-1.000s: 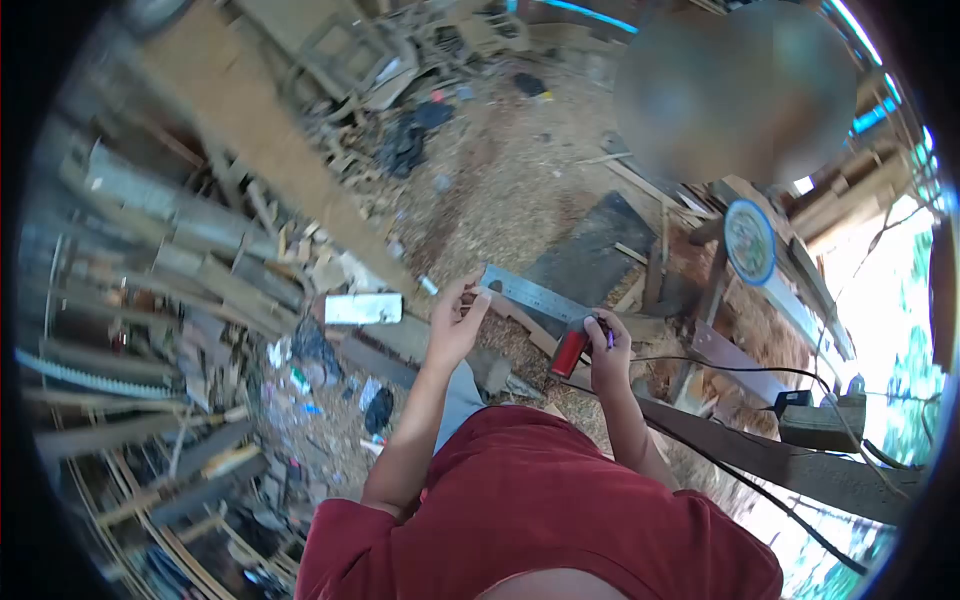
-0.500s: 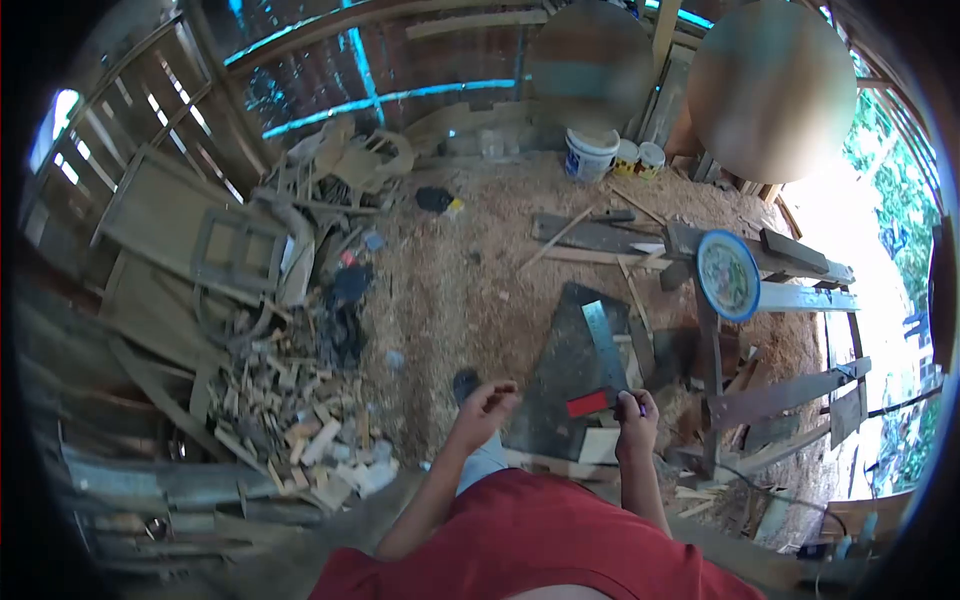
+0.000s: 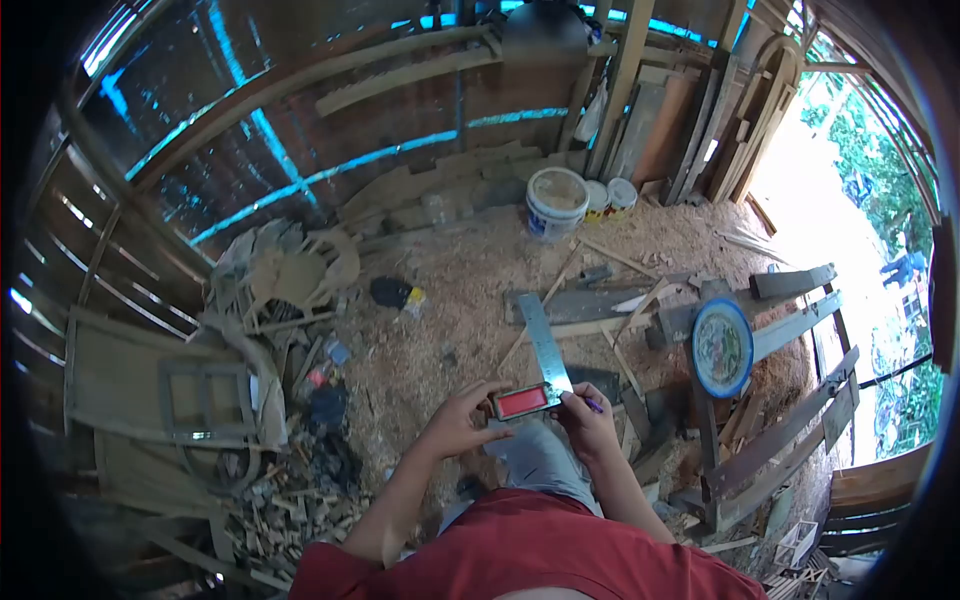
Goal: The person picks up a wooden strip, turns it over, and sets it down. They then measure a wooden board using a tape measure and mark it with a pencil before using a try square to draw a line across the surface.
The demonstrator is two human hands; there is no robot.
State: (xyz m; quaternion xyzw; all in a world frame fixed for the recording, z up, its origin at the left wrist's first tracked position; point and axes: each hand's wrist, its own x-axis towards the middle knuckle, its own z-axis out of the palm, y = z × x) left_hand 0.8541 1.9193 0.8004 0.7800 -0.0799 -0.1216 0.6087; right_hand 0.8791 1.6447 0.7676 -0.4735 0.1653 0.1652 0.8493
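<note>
A try square (image 3: 545, 350) with a steel blade and a red-faced handle is held in front of my body, its blade pointing forward and away. My right hand (image 3: 588, 420) closes on it near the corner where blade and handle meet. A purple pen (image 3: 594, 405) also sticks out between the right fingers. My left hand (image 3: 465, 420) is around the handle's left end, with the index finger along the upper edge and the thumb below. Some of the left fingers are hidden behind the handle.
A wooden frame with a blue-rimmed round dish (image 3: 748, 350) stands to the right. Wood strips lie ahead on the sawdust floor (image 3: 450, 310). A white bucket (image 3: 557, 205) sits further back. Offcuts (image 3: 290, 520) and furniture panels (image 3: 150, 380) fill the left side.
The try square has come up and left, in front of my body. My left hand, apart from it before, is now at its handle. The view has shifted.
</note>
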